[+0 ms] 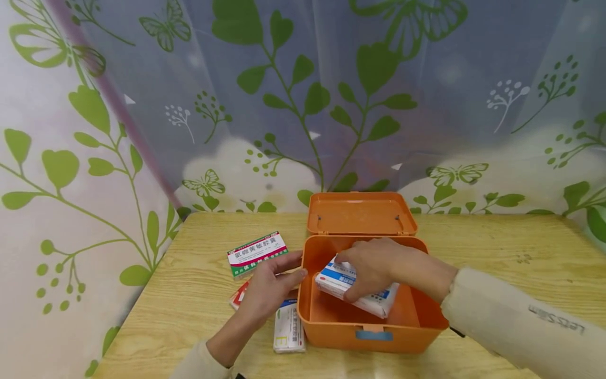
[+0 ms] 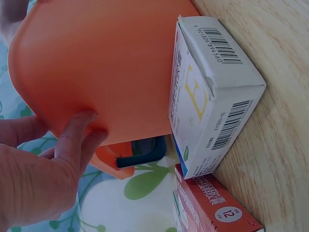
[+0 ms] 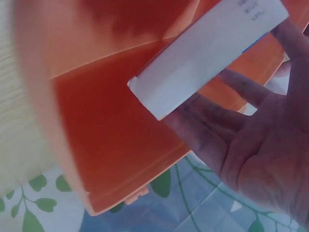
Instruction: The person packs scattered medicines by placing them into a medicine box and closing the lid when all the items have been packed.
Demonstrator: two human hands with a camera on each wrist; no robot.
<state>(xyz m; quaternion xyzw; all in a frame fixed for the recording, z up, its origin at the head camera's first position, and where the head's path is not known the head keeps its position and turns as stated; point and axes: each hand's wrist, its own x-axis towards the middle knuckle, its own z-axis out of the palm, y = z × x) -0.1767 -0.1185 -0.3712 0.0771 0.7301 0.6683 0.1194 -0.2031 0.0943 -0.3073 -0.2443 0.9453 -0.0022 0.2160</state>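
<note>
An orange storage box (image 1: pixel 338 334) stands on the table with its lid (image 1: pixel 362 213) swung back. My right hand (image 1: pixel 374 266) grips a white-and-blue medicine box (image 1: pixel 336 281) and holds it tilted inside the storage box; in the right wrist view its white side (image 3: pixel 193 58) is seen above the orange floor. At the left rim, my left hand (image 1: pixel 267 292) pinches the storage box's wall, its fingers (image 2: pixel 79 128) against the outside. Close by that hand are a white medicine box with a yellow E (image 1: pixel 290 326), a red medicine box (image 2: pixel 212 200) and a white-and-green medicine box (image 1: pixel 258 255).
The wooden table (image 1: pixel 203 337) ends at the back against a curtain (image 1: pixel 293 116) printed with leaves and butterflies. A blue latch (image 1: pixel 374 335) is on the storage box's front. The three medicine boxes lie along its left side.
</note>
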